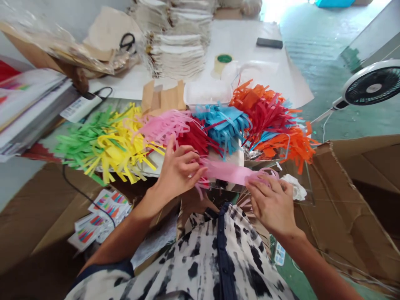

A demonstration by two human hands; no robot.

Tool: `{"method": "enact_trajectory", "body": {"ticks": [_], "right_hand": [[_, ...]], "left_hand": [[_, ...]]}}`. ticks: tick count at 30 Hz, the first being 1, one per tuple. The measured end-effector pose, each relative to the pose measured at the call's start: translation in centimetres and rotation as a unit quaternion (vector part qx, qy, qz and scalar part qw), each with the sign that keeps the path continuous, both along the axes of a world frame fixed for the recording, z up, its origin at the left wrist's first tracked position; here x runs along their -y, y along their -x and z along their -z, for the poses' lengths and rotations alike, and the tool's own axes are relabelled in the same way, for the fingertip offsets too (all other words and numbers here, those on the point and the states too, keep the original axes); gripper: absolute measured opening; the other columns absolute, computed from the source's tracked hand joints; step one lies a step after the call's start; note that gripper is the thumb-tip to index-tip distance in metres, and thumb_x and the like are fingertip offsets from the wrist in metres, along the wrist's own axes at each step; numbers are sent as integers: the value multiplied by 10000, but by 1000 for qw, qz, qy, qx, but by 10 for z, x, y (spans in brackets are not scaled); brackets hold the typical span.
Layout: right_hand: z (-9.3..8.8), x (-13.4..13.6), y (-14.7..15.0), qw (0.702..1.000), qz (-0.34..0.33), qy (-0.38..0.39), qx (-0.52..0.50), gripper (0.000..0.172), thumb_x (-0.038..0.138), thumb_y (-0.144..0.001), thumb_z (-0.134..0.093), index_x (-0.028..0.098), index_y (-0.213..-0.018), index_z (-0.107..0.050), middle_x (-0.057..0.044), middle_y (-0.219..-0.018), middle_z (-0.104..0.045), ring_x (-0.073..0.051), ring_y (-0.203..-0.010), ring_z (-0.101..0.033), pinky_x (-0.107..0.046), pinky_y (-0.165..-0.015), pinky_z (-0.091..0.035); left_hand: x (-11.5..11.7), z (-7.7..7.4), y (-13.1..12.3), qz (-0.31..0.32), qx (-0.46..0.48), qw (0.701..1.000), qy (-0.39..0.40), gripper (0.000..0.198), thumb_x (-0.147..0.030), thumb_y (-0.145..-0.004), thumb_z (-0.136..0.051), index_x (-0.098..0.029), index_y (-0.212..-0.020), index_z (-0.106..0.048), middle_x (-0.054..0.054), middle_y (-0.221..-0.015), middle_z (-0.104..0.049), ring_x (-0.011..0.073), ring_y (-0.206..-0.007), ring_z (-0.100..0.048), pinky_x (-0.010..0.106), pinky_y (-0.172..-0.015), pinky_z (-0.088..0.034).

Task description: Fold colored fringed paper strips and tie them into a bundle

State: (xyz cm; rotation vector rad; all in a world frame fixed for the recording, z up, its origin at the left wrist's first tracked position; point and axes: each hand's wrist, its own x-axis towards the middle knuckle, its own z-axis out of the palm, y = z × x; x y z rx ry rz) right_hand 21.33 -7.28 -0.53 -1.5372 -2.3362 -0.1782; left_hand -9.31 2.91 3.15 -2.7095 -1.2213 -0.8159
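A strip of pink fringed tissue paper (pixel 227 171) stretches between my two hands at the front edge of the table. My left hand (pixel 181 168) pinches its left end, where loose pink fringes hang down. At the other end, my right hand (pixel 271 200) closes its fingers on the fringed part. Just beyond lie bunches of cut tissue paper: green (pixel 83 135), yellow (pixel 120 150), pink (pixel 167 125), dark red (pixel 195 139), blue (pixel 226 125) and orange (pixel 286 146). A crumpled white piece (pixel 295 187) sits beside my right hand.
Stacked white bundles (pixel 178 54), a tape roll (pixel 223 62) and a white foam tray (pixel 208 92) stand farther back. Black-handled scissors (pixel 127 41) lie back left. A white fan (pixel 373 87) is at right. Cardboard boxes (pixel 340 200) flank me; printed cards (pixel 100 218) are lower left.
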Motion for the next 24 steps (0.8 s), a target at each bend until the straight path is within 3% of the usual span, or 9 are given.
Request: {"method": "enact_trajectory", "body": {"ticks": [2, 4, 6, 8, 11, 14, 20, 22, 24], "right_hand": [[-1, 0, 2, 1000, 5, 11, -8, 247, 226, -982, -643, 237, -1208, -741, -27, -1243, -798, -284, -1272, -604, -485, -1033, -308], [-3, -1, 5, 1000, 6, 13, -11, 242, 219, -974, -652, 233, -1197, -747, -27, -1236, -800, -281, -1264, -606, -484, -1030, -310], [-4, -1, 6, 1000, 8, 15, -13, 255, 205, -961, -659, 230, -1198, -748, -26, -1247, -797, -281, -1257, -607, -487, -1028, -313], [-3, -1, 7, 1000, 10, 15, -14, 257, 194, -950, -659, 229, -1188, -751, -25, -1250, -796, -287, -1253, -606, -491, -1025, -314], [-2, -1, 6, 1000, 15, 15, -19, 248, 183, -946, -648, 235, -1164, -755, -20, -1226, -804, -289, -1251, -605, -490, -1023, -313], [-1, -2, 6, 999, 10, 18, -27, 260, 175, -953, -635, 241, -1179, -747, -11, -1235, -802, -276, -1251, -609, -484, -1020, -314], [-3, -5, 8, 999, 13, 28, -25, 240, 193, -951, -642, 238, -1165, -741, -17, -1211, -804, -285, -1261, -612, -491, -1007, -310], [-3, -5, 9, 999, 15, 30, -20, 227, 192, -950, -641, 239, -1149, -742, -20, -1184, -808, -284, -1261, -615, -493, -1006, -307], [-4, -5, 10, 999, 15, 30, -13, 218, 190, -945, -645, 236, -1135, -742, -24, -1171, -809, -286, -1269, -611, -496, -1010, -304]], "left_hand": [[-1, -5, -2, -77, 18, 996, -47, 339, -305, -986, -700, -211, -661, -674, -11, -862, -755, 208, -975, -675, 719, -1290, -227], [6, -3, -16, -81, 36, 992, -92, 267, -292, -988, -689, -208, -735, -695, 16, -895, -758, 209, -968, -679, 641, -1257, -360], [20, 8, -37, 40, 37, 994, -92, 137, -324, -990, -686, -211, -946, -751, 39, -1040, -789, 212, -1044, -706, 521, -1214, -468], [34, 25, -58, 162, 4, 985, -57, 299, -427, -1024, -635, -200, -1189, -737, 74, -1269, -771, 239, -1228, -697, 455, -1193, -510], [45, 51, -73, 187, -8, 982, -8, 554, -530, -1027, -602, -73, -1331, -673, 184, -1365, -728, 294, -1308, -684, 448, -1147, -562], [42, 63, -61, 177, -13, 984, 2, 469, -434, -1033, -624, -64, -1316, -681, 176, -1324, -753, 292, -1280, -709, 436, -1104, -601], [34, 44, -36, 68, 38, 995, -64, 117, -233, -998, -680, -143, -994, -756, 82, -1008, -827, 235, -988, -790, 398, -902, -675], [34, 39, -43, 88, 50, 993, -65, 85, -213, -992, -686, -155, -971, -745, 66, -1001, -817, 216, -998, -774, 375, -923, -666], [34, 40, -55, 149, 37, 986, -58, 110, -208, -1005, -663, -142, -1057, -735, 76, -1082, -806, 211, -1075, -753, 362, -999, -643]]}}
